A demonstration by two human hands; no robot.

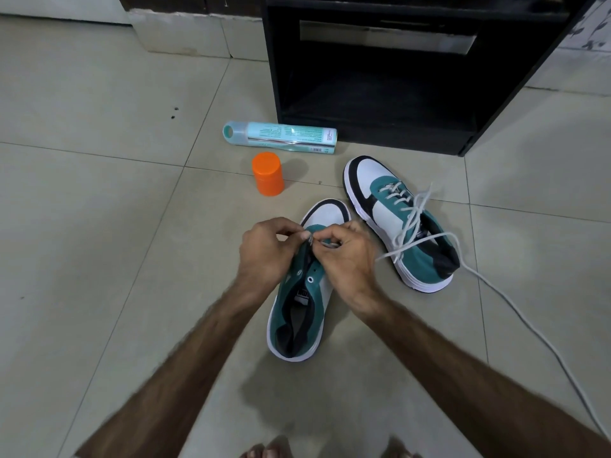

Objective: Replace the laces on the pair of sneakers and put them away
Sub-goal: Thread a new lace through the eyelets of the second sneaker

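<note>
On the tiled floor, both hands pinch a grey lace end at the toe eyelets of the near teal-and-white sneaker: left hand, right hand. The laced second sneaker lies just right.

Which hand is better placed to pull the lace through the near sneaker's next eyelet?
Probably the right hand: it pinches the lace over the near sneaker, and the open eyelets lie just beneath it. The left hand steadies the other side.

Can left of sneakers
</note>
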